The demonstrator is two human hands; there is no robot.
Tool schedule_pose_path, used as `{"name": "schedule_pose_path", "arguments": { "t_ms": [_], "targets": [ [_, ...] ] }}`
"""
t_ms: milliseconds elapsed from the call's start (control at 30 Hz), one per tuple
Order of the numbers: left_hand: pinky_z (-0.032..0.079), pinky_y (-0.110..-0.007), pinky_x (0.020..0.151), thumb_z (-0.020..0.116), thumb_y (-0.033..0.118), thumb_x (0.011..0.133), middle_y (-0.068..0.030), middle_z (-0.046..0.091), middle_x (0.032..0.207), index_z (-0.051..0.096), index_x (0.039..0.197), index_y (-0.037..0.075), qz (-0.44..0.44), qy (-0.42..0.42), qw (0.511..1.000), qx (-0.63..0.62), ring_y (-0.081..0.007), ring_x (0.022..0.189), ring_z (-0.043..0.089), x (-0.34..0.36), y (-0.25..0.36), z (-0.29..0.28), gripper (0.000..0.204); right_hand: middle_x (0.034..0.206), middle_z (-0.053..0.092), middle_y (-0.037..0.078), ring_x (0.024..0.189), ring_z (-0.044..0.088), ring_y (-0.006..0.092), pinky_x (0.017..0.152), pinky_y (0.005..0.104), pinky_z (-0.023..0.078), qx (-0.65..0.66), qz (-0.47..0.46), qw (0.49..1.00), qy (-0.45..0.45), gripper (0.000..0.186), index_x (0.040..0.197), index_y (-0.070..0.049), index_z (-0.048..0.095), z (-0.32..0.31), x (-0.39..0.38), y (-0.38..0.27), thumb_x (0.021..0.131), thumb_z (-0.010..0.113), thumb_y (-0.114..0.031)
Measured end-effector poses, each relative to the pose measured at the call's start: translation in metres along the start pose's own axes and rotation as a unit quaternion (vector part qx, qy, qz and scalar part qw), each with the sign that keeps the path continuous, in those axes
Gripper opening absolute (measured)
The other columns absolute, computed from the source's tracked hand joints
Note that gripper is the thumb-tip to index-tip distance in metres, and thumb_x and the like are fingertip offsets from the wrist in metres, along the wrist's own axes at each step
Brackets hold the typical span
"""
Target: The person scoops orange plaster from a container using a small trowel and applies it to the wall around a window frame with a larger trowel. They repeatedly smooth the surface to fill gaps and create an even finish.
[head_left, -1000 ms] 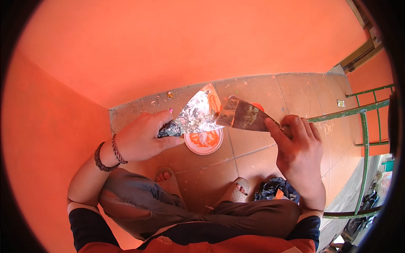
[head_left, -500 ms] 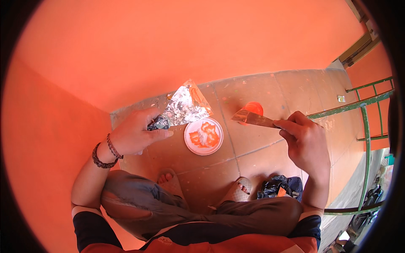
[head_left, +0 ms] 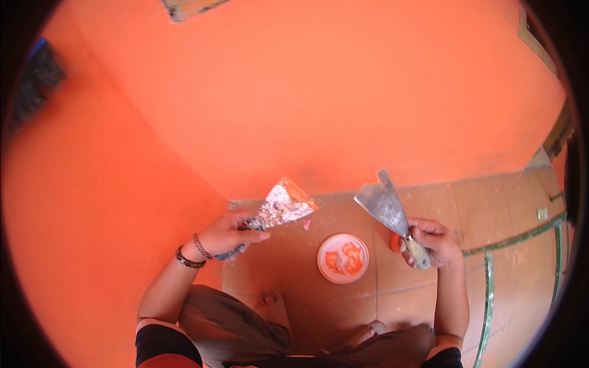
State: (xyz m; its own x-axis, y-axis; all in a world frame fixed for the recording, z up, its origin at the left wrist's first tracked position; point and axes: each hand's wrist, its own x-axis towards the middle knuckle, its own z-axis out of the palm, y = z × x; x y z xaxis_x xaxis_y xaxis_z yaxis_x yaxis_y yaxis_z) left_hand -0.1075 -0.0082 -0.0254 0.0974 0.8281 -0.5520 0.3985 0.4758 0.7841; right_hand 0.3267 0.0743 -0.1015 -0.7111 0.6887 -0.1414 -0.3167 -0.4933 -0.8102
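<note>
My left hand (head_left: 235,236) is closed round the dark handle of a putty knife; its triangular blade (head_left: 284,207), smeared white and orange, points up and right. My right hand (head_left: 429,244) grips the pale handle of a second putty knife, whose grey metal blade (head_left: 383,203) is tilted up and left with some orange on its edge. Between and below the hands, a round white lid or shallow tub (head_left: 326,270) with orange and white paste lies on the tiles. An orange container (head_left: 394,244) sits partly hidden behind my right hand.
An orange back wall (head_left: 343,104) meets an orange side wall (head_left: 92,202) at the left, where a dark object (head_left: 40,86) shows. A framed opening (head_left: 190,7) is cut off at the top. A green railing (head_left: 489,288) runs at the right of the tiled floor (head_left: 417,300).
The view has tilted up, showing more wall. My right hand has turned its knife from lying sideways to pointing up, blade face showing. The two blades, close together earlier, are apart.
</note>
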Motion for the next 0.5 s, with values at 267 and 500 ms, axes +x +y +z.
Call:
{"name": "schedule_pose_path", "arguments": {
  "t_ms": [267,500],
  "targets": [
    [0.043,-0.029,0.035,0.070,0.023,0.092,-0.0033,0.055,0.060,0.050,0.093,0.008,0.090,0.316,0.912,-0.245,-0.0152,0.040,0.053,-0.080,0.035,0.037,0.026,0.098,0.060,0.015,0.071,0.060,0.0231,0.048,0.0308,0.051,0.224,-0.124,0.962,-0.096,0.043,0.139,0.002,0.043,0.054,0.048,0.006,0.102,0.048,-0.020],
    [0.045,-0.031,0.034,0.070,0.021,0.091,-0.0042,0.056,0.063,0.049,0.094,0.007,0.172,0.316,0.841,-0.404,-0.0152,0.041,0.053,0.014,0.043,0.134,0.026,0.096,0.061,0.013,0.069,0.061,0.0186,0.046,0.0271,0.051,0.032,-0.175,0.977,-0.113,0.050,0.143,-0.003,0.041,0.004,0.038,-0.056,0.096,0.055,-0.011]
  ]
}}
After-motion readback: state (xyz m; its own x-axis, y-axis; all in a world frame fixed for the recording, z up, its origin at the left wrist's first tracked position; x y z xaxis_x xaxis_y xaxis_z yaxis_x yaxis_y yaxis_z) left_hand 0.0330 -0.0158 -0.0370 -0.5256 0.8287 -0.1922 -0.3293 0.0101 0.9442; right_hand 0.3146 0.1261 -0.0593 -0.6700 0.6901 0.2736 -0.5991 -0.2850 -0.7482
